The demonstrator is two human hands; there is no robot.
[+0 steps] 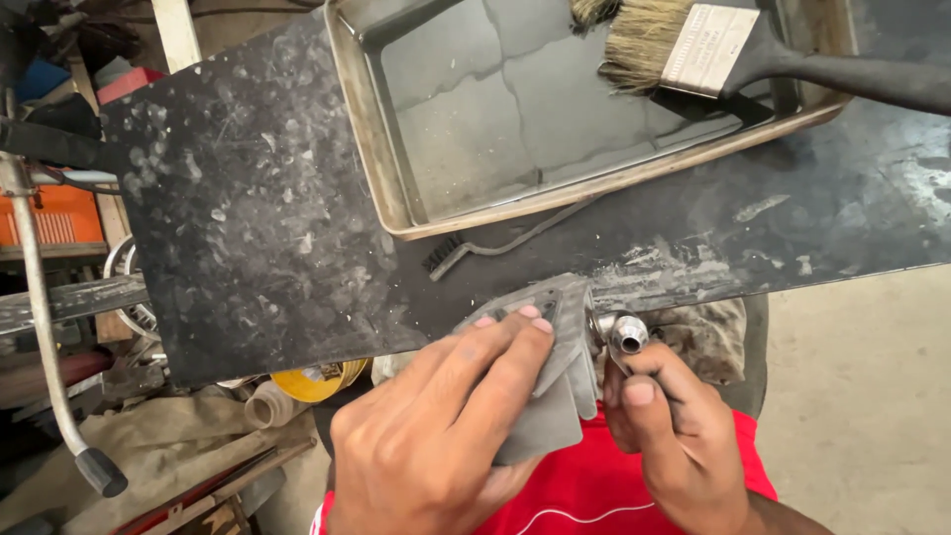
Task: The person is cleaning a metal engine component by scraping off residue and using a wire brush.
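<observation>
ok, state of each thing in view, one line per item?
left hand: gripping grey sandpaper, fingers pressed on it
grey sandpaper: folded, bent over the bench edge against the metal part
right hand: pinching small metal fitting
small metal fitting: held, open end facing up
metal tray: on bench, holds murky liquid
paintbrush: lying across tray, bristles worn
small wire brush: lying flat, untouched
black bench top: scratched, dusty

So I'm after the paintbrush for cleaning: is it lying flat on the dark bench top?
No, the paintbrush rests across the metal tray, its bristles over the tray's inside.
</observation>
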